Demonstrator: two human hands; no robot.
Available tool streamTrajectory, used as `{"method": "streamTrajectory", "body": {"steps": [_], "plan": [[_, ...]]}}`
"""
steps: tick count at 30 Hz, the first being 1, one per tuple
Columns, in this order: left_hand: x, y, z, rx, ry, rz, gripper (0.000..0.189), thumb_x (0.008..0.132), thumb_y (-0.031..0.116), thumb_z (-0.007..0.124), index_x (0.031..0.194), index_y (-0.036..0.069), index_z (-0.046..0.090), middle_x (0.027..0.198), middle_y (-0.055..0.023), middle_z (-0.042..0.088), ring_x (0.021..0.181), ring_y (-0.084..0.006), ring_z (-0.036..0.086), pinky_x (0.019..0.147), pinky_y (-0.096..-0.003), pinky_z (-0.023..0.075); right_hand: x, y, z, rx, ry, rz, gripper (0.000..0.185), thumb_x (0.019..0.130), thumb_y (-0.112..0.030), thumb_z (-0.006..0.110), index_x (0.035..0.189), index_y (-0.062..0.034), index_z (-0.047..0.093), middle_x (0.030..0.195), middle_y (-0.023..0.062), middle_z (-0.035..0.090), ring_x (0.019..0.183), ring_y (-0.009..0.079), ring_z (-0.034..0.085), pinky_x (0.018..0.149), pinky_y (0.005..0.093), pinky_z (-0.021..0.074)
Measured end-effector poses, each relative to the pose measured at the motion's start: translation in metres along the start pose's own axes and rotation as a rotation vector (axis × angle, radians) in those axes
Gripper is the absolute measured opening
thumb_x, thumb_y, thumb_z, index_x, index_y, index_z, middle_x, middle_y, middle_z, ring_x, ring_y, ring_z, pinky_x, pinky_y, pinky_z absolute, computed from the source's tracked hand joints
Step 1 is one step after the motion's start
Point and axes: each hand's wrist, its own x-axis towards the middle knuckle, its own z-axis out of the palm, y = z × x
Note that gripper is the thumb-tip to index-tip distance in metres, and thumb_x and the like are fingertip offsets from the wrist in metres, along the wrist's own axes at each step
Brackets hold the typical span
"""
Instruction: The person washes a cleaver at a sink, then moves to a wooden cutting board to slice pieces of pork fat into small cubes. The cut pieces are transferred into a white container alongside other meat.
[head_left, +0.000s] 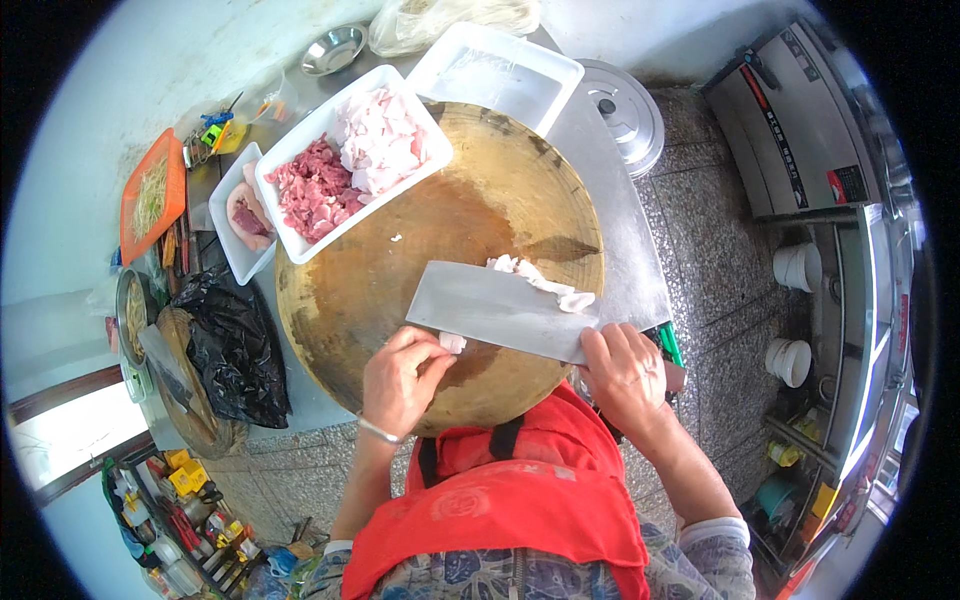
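Observation:
My right hand (624, 369) grips the handle end of a broad Chinese cleaver (502, 309), its wide blade lying nearly flat above the round wooden chopping block (360, 300). At the block's near side, my left hand (405, 379) pinches a small piece of pale pork fat (452, 343) between thumb and fingers, close to the blade's near edge. Beyond the blade lie several cut fat slices (540, 280). A white tray (289, 246) rests partly over the block's far left rim, with sliced red meat (315, 187) and white fat slices (381, 139) in it.
A smaller white tray (238, 259) with a pork slab, an orange basket (129, 236) and a black plastic bag (232, 345) are at left. Behind the block stand another white tray (457, 82) and a steel bowl (334, 51). A lidded metal pot (637, 112) is right of the table.

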Motion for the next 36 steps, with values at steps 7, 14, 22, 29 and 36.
{"method": "streamTrajectory", "body": {"steps": [7,14,22,29,36], "plan": [[0.047,0.059,0.033,0.048,0.087,0.455,0.013,0.074,0.007,0.079,0.085,0.010,0.072,0.090,-0.0041,0.063,0.092,-0.0266,0.061,0.080,-0.0386,0.0504,0.010,-0.006,0.000,-0.054,-0.019,-0.117,0.016,0.076,-0.013,0.064,0.086,-0.0090,0.052,0.079,0.0059,0.051,0.074,0.0239,0.058,0.063,0.0382,0.0500],[0.087,0.045,0.072,0.104,0.013,0.544,0.013,0.074,-0.001,0.070,0.084,0.007,0.070,0.094,-0.0073,0.064,0.092,-0.0290,0.060,0.082,-0.0388,0.0514,0.018,-0.002,-0.005,-0.151,-0.006,-0.193,0.014,0.079,-0.016,0.063,0.083,-0.0106,0.051,0.078,0.0043,0.051,0.074,0.0226,0.057,0.063,0.0373,0.0490],[0.111,0.012,0.056,0.082,0.085,0.382,0.009,0.083,-0.001,0.069,0.089,0.004,0.073,0.102,-0.0082,0.067,0.088,-0.0270,0.066,0.077,-0.0355,0.0550,0.001,0.018,-0.041,-0.119,-0.061,-0.138,0.017,0.077,-0.012,0.064,0.090,-0.0078,0.054,0.080,0.0057,0.054,0.079,0.0246,0.060,0.068,0.0392,0.0505],[0.068,-0.011,0.013,-0.082,0.186,0.021,0.012,0.087,0.005,0.072,0.099,0.003,0.074,0.097,-0.0089,0.070,0.082,-0.0196,0.066,0.072,-0.0310,0.0522,-0.067,0.013,-0.053,0.308,-0.118,0.325,0.016,0.079,-0.008,0.076,0.086,-0.0045,0.062,0.074,0.0125,0.061,0.064,0.0315,0.063,0.056,0.0403,0.0485],[0.000,-0.031,0.031,0.126,0.057,0.013,0.026,0.069,0.012,0.085,0.089,0.006,0.070,0.097,-0.0089,0.060,0.095,-0.0304,0.056,0.082,-0.0407,0.0487,-0.090,-0.010,-0.019,0.796,-0.298,0.842,0.026,0.089,-0.016,0.076,0.080,0.0030,0.059,0.055,0.0090,0.046,0.056,0.0094,0.034,0.048,0.0319,0.0351]]}}
